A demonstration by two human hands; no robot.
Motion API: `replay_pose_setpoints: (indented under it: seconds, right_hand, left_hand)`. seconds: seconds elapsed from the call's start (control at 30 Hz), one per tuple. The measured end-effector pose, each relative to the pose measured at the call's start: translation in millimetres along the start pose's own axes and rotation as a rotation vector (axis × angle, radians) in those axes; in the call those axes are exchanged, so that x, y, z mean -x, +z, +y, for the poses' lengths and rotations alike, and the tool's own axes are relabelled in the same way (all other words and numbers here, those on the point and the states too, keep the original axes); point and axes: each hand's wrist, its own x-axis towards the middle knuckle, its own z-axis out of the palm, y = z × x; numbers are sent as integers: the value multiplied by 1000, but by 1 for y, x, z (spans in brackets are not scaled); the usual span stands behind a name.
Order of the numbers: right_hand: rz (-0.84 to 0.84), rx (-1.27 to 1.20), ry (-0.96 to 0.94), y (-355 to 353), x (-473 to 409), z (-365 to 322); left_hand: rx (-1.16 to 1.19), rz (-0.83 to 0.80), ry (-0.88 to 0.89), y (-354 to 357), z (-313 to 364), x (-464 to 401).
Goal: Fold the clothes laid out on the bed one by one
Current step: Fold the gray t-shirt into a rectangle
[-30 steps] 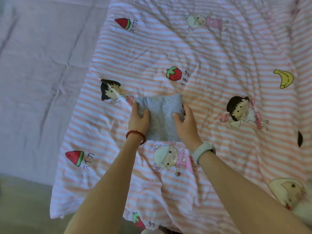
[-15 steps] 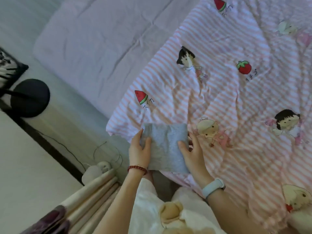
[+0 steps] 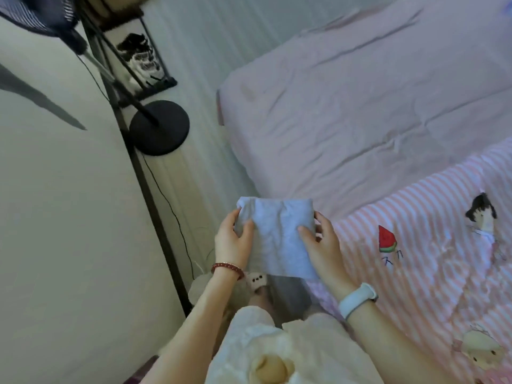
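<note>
Both hands are gripping a folded grey garment (image 3: 277, 236) beside the striped quilt (image 3: 432, 245): left hand (image 3: 231, 241) pinching its left edge, right hand (image 3: 322, 245) its right.

The folded grey garment (image 3: 279, 239) was soft matt knit cloth, the striped quilt (image 3: 432, 259) printed cotton with a crumpled surface, the pink sheet (image 3: 360, 106) creased matt fabric, and the round lamp base (image 3: 159, 127) matt black.

Both forearms reach up from the lower frame; the left hand (image 3: 232, 242) and right hand (image 3: 321, 246) pinch, thumbs on top, at centre frame.
</note>
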Motion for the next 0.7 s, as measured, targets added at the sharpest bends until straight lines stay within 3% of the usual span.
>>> replay_pose_setpoints:
  seconds: [0.17, 0.37, 0.7]
  right_hand:
    - [-103, 22, -64, 74, -52, -60]
    - [-112, 24, -83, 129, -137, -126]
    - [2, -28, -138, 180, -345, -275]
  left_hand:
    - [71, 132, -27, -61, 21, -68]
    - [104, 148, -11, -91, 64, -164]
    - [30, 115, 110, -99, 226, -392]
